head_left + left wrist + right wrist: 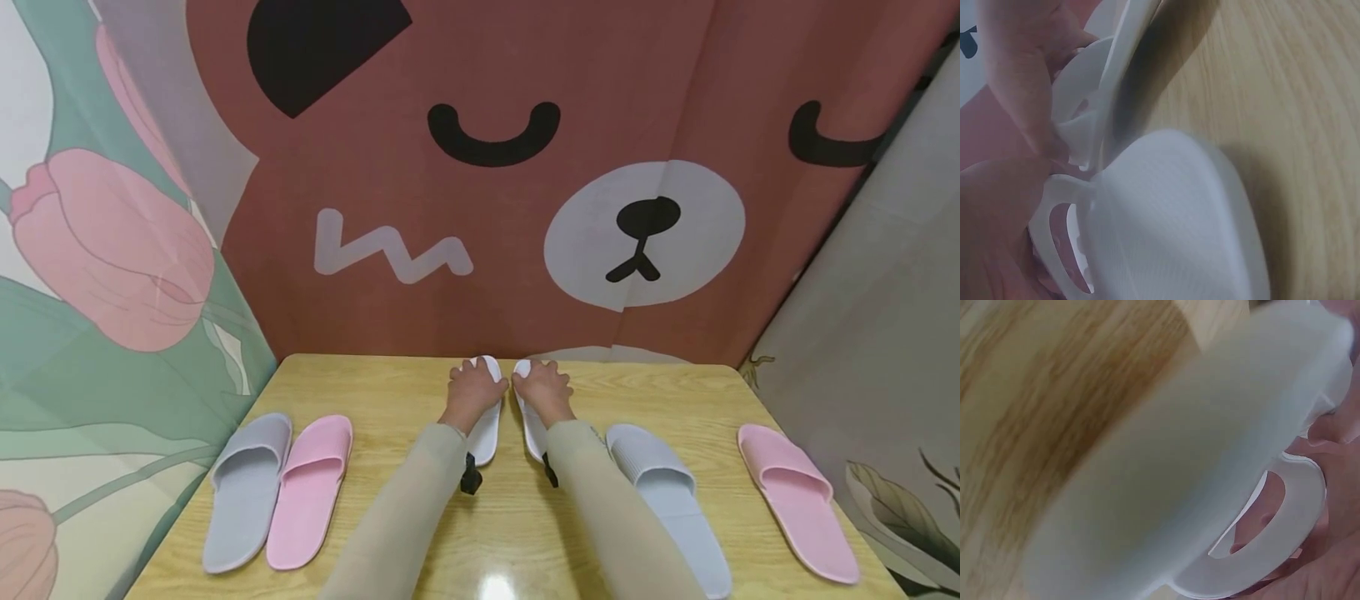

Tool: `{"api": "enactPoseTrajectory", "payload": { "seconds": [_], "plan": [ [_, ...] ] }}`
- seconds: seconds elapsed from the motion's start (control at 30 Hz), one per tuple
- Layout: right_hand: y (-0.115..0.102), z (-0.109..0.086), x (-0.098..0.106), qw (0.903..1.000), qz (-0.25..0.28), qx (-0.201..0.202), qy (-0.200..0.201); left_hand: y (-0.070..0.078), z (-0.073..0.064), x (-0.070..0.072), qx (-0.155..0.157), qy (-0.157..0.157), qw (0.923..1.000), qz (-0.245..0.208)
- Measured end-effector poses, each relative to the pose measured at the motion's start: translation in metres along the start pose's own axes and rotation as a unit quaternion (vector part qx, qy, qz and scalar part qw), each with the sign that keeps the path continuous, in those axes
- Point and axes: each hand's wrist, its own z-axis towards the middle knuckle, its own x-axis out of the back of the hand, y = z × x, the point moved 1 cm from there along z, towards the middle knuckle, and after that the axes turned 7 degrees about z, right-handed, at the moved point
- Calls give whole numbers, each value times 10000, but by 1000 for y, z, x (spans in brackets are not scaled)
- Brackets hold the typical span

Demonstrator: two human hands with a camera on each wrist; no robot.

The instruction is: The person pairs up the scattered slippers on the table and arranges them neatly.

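Observation:
Near the back edge of the table, my left hand [474,393] grips a white slipper [487,433] over its strap end. Beside it, my right hand [544,392] grips a second white slipper [531,429] the same way. The two white slippers are side by side with a narrow gap, toes towards the back. In the left wrist view, fingers curl at the strap [1044,212] of the near slipper, and its sole is tilted up off the wood. The right wrist view shows the other slipper's sole [1166,469] close up, with fingers at its strap [1297,534].
Left on the wooden table [397,392] lie a grey slipper [243,508] and a pink slipper [303,508], side by side. To the right lie another grey slipper [682,525] and a pink slipper [806,517], set apart. A bear-print curtain [510,250] hangs behind the table.

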Motion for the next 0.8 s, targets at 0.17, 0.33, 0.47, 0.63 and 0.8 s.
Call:
{"api": "enactPoseTrajectory", "payload": {
  "seconds": [0.17, 0.33, 0.47, 0.63, 0.8],
  "plan": [
    [0, -1, 1, 9999, 106, -32, -72, 1, -2, -1, -26, 30, 9999, 120],
    [-1, -3, 2, 9994, 146, -131, -275, 2, -4, -3, -56, -54, 9993, 378],
    [-1, -2, 4, 9979, 141, -346, -532, 1, -3, -5, -90, -198, 9983, 532],
    [-2, -1, 5, 9966, 94, -489, -657, -2, -2, -5, -108, -418, 9983, 387],
    [-3, -2, 4, 9961, 46, -476, -738, -4, -3, -3, -58, -584, 9979, 272]
  ]
}}
